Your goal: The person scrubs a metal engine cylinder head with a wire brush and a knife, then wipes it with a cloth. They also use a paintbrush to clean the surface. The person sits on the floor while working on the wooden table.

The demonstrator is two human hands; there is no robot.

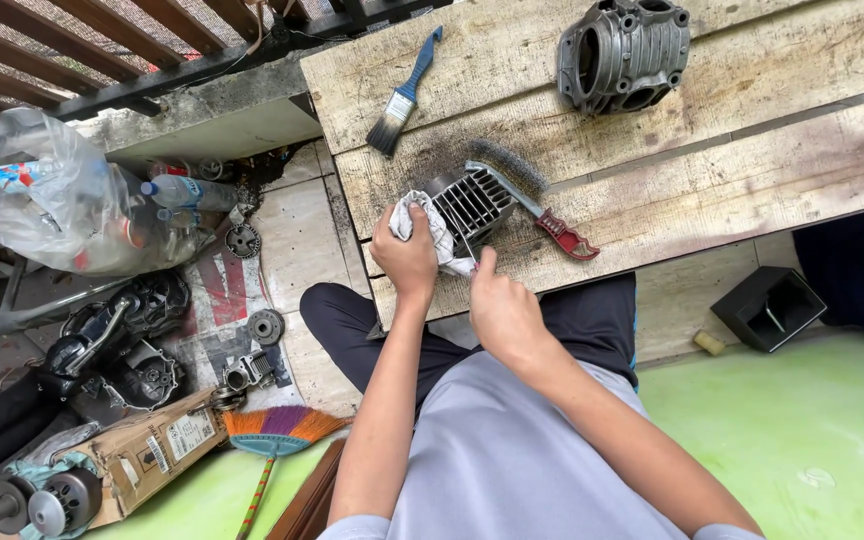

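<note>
Wooden plank worktop [652, 190] carries a dark finned metal engine part [469, 205]. Left hand [407, 258], grip closed, presses a white rag [430, 225] on it, hiding one side. Right hand [500, 310] pinches something too thin to make out.

- This is an informal engine-repair workshop, set up in an open yard or porch rather than a fitted garage.
- A rough plank bench [752, 150] with dark grime stains carries a finned engine cylinder [472, 205] near its front edge and a bare metal engine casing [622, 50] near its far edge.
- Cleaning tools lie on the bench: a blue-handled paintbrush [402, 95] towards the left edge and a red-handled wire brush [532, 200] beside the cylinder.
- On the floor left of the bench sit oily engine parts [122, 340], loose gears [265, 326], a cardboard box [147, 455] and a bag of plastic bottles [62, 195].
- A colourful broom [277, 430] lies on the green floor [802, 440], and slatted railing [102, 50] borders the space.
</note>
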